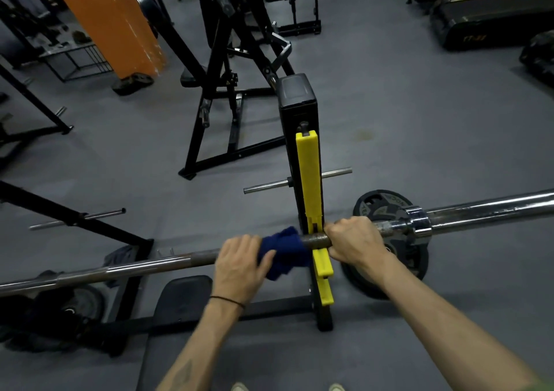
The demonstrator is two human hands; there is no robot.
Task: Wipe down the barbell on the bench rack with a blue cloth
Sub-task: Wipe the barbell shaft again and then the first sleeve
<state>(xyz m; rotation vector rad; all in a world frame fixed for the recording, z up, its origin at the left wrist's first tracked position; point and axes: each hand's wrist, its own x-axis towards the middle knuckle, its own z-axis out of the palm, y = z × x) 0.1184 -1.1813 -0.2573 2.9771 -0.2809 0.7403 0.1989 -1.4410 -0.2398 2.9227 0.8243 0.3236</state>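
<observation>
A long steel barbell (144,266) runs across the view from lower left to upper right, resting in the yellow hook of the bench rack upright (308,180). My left hand (239,267) presses a dark blue cloth (284,251) around the bar just left of the upright. My right hand (353,240) is closed around the bare bar just right of the upright. The bar's chrome collar and sleeve (419,222) extend past my right hand.
A black weight plate (389,258) leans on the floor under the sleeve. The black bench pad (180,297) lies below the bar. Black machine frames (221,90) and an orange pillar (111,18) stand behind on grey floor. Treadmills (491,15) are far right.
</observation>
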